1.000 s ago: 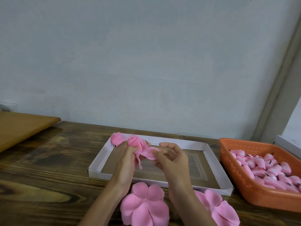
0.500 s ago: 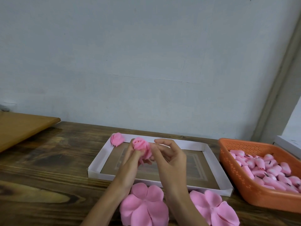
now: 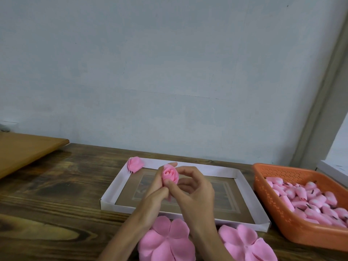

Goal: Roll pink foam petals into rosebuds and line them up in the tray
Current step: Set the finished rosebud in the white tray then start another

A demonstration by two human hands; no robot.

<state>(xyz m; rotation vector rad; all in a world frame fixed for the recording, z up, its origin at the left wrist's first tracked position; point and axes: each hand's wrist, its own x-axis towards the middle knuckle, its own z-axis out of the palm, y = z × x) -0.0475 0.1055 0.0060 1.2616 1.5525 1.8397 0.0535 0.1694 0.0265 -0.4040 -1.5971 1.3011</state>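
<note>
roll looks closed. a second ago the petal strip was loose with a tail hanging between the hands; now it's a tight rosebud with the spiral facing the camera. left hand pinches it at the base from the left; right hand is curled round the base from the other side, thumb on the foam. the bud is held up above the tray's left half, not touching it.

my read: forming is done or nearly so, and placing comes next.

around:
- tray, white rim, brown floor, holds one finished rosebud in the far-left corner. the slot beside it is free, so that's the likely spot to go on with the row.
- two flat petal blanks on the tabletop, just in front of the tray, under the forearms.
- orange basket to the right of the tray, full of small pink pieces.
- wooden board at far left, well apart.

obstructions: none in the path to that corner. risks: the foam may unroll on release, and the placed bud could get nudged.
</note>
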